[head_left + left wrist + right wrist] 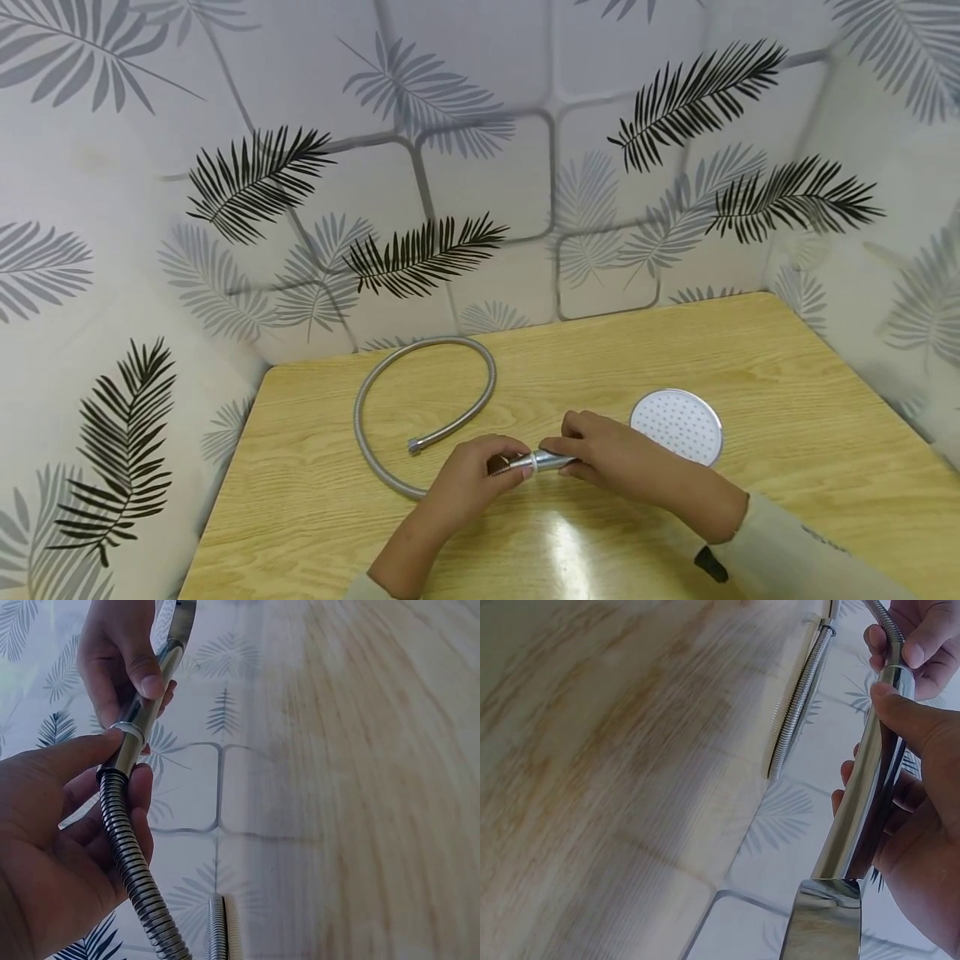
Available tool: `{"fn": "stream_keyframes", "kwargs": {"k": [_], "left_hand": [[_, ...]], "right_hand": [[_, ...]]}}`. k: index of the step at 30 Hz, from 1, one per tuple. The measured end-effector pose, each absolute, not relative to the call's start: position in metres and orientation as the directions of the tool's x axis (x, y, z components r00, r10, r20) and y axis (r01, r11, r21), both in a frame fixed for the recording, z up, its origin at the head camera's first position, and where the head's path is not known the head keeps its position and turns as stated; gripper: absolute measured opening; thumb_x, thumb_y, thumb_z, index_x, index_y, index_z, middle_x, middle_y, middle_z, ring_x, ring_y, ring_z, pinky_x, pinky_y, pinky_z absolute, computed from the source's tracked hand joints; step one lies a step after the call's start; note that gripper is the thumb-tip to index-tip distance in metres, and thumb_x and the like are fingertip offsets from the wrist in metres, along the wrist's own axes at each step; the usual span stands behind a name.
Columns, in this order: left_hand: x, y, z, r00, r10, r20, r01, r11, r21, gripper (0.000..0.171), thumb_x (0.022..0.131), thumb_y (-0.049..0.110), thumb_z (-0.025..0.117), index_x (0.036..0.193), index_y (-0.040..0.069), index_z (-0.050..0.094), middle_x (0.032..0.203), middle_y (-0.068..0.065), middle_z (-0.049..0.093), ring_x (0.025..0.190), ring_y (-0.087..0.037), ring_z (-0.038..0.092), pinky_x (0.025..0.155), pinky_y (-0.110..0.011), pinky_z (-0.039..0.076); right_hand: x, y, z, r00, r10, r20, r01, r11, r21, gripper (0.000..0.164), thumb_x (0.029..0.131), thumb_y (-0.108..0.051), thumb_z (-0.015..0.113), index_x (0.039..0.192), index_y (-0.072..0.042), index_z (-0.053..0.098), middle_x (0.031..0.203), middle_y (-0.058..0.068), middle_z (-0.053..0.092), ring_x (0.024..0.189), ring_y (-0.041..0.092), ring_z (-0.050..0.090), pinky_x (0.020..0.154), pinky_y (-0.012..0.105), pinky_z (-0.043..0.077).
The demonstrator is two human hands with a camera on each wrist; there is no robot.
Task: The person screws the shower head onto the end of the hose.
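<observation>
A chrome shower head [677, 427], with a round white nozzle face turned up, lies at the right. Its shiny handle [862, 795] is gripped by my right hand [618, 458], thumb along the top. My left hand [468, 475] pinches the conical metal end fitting [120, 759] of the flexible metal shower hose [131, 855] between thumb and fingers. Fitting and handle meet end to end in one line, a pale ring [129, 731] showing at the joint. Whether the threads are engaged is hidden inside.
From my left hand the hose loops across the wooden table [300, 467], its free end with a hex nut [413, 446] lying inside the loop. Leaf-patterned wall covering [495, 200] rises behind the table's back edge. A small black item [710, 564] shows beside the right sleeve.
</observation>
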State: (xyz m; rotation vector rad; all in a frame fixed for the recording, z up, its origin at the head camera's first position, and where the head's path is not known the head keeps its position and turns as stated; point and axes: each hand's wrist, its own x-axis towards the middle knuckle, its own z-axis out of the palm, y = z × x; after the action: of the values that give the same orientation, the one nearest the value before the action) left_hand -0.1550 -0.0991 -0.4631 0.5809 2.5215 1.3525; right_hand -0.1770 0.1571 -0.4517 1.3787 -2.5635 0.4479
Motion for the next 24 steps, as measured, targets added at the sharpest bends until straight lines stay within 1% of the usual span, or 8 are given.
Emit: {"fn": "stream_keyframes", "kwargs": {"k": [5,7,10,11,15,19,22,24], "left_hand": [[-0.1558,-0.0985,-0.4628,-0.898,0.440,0.014,0.259,0.500,0.826,0.024,0.094,0.034,0.073,0.114,0.021,0.072,0.105,0.006,0.069,0.084,-0.005,0.062,0.074,-0.020,0.054],[-0.1561,-0.0985,-0.4625,-0.894,0.447,0.012,0.263,0.504,0.823,0.028,0.095,0.036,0.072,0.117,0.019,0.071,0.107,0.005,0.069,0.086,-0.005,0.063,0.075,-0.021,0.054],[-0.1563,-0.0988,-0.4627,-0.883,0.469,-0.016,0.259,0.515,0.817,0.034,0.100,0.043,0.062,0.123,0.018,0.068,0.111,0.006,0.068,0.092,-0.006,0.064,0.079,-0.022,0.054],[-0.1562,-0.0991,-0.4627,-0.879,0.477,-0.029,0.254,0.518,0.817,0.036,0.102,0.045,0.057,0.124,0.018,0.068,0.109,0.004,0.068,0.091,-0.006,0.063,0.078,-0.023,0.054],[-0.1551,-0.1007,-0.4611,-0.858,0.508,-0.073,0.235,0.515,0.824,0.039,0.108,0.046,0.042,0.119,0.020,0.068,0.106,0.000,0.072,0.093,-0.012,0.065,0.079,-0.024,0.053],[-0.1540,-0.1009,-0.4587,-0.843,0.526,-0.108,0.197,0.489,0.850,0.035,0.109,0.039,0.042,0.116,0.018,0.069,0.102,-0.007,0.075,0.093,-0.022,0.070,0.078,-0.030,0.057],[-0.1540,-0.1005,-0.4575,-0.840,0.529,-0.120,0.174,0.472,0.864,0.031,0.109,0.034,0.046,0.118,0.016,0.069,0.104,-0.009,0.074,0.092,-0.026,0.071,0.078,-0.034,0.059],[-0.1542,-0.1002,-0.4566,-0.842,0.527,-0.118,0.176,0.474,0.862,0.028,0.108,0.033,0.050,0.121,0.016,0.069,0.104,-0.009,0.073,0.091,-0.025,0.070,0.078,-0.033,0.058]], "right_hand": [[-0.1776,0.1567,-0.4530,-0.548,-0.779,0.305,-0.836,0.525,-0.162,0.032,0.090,-0.020,0.077,0.122,-0.020,0.070,0.091,-0.006,0.053,0.076,0.002,0.041,0.064,0.014,0.041],[-0.1776,0.1568,-0.4531,-0.548,-0.779,0.305,-0.836,0.525,-0.158,0.033,0.090,-0.021,0.077,0.122,-0.020,0.070,0.091,-0.006,0.053,0.076,0.002,0.040,0.065,0.014,0.041],[-0.1773,0.1575,-0.4527,-0.544,-0.780,0.308,-0.838,0.522,-0.157,0.034,0.090,-0.021,0.077,0.123,-0.020,0.070,0.091,-0.007,0.052,0.076,0.001,0.040,0.065,0.013,0.041],[-0.1772,0.1577,-0.4523,-0.543,-0.781,0.308,-0.839,0.520,-0.160,0.034,0.090,-0.021,0.077,0.123,-0.019,0.070,0.091,-0.007,0.052,0.076,0.001,0.039,0.065,0.013,0.041],[-0.1772,0.1573,-0.4507,-0.540,-0.782,0.311,-0.841,0.515,-0.165,0.034,0.090,-0.019,0.077,0.123,-0.018,0.071,0.091,-0.007,0.052,0.076,0.002,0.040,0.065,0.014,0.041],[-0.1764,0.1571,-0.4496,-0.552,-0.777,0.301,-0.833,0.529,-0.163,0.034,0.089,-0.019,0.078,0.123,-0.019,0.071,0.091,-0.007,0.053,0.076,0.002,0.042,0.066,0.015,0.042],[-0.1758,0.1572,-0.4495,-0.560,-0.777,0.288,-0.828,0.538,-0.158,0.036,0.089,-0.019,0.078,0.124,-0.020,0.071,0.092,-0.006,0.053,0.076,0.003,0.042,0.066,0.015,0.042],[-0.1758,0.1572,-0.4499,-0.560,-0.778,0.284,-0.828,0.540,-0.154,0.037,0.089,-0.020,0.078,0.124,-0.020,0.071,0.093,-0.006,0.054,0.076,0.003,0.042,0.066,0.015,0.042]]}}
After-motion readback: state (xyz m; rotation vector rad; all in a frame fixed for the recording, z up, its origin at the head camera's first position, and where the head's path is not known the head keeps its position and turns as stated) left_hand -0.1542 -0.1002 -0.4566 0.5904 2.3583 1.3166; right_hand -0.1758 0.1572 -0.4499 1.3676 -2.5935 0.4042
